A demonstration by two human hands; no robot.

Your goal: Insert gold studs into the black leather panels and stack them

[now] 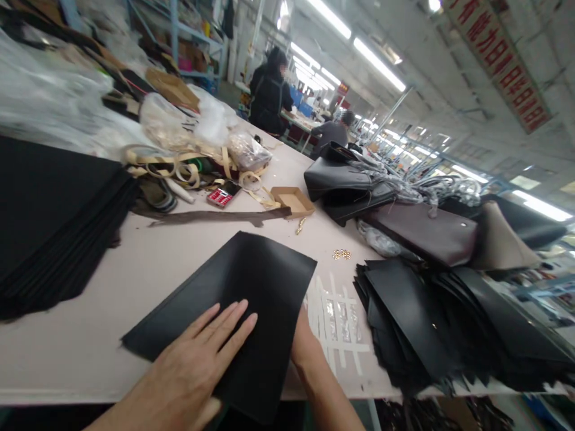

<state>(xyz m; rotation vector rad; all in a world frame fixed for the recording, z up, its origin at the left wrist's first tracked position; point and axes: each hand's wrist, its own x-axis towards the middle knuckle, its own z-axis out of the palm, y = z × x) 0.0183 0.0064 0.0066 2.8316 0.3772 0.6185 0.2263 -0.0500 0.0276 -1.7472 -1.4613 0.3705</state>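
Head view shows the left hand (202, 353) lying flat, fingers spread, on a black leather panel (233, 311) at the near table edge (67, 383). The right hand (302, 342) is tucked under the panel's right edge; its grip cannot be told. Pressing evenly should keep the panel from slipping. Open tabletop lies leftward; a stack of black panels (417, 317) crowds the right.

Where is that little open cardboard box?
In the head view, the small open brown cardboard box sits mid-table beyond the flat black leather panel, left of the black handbag.
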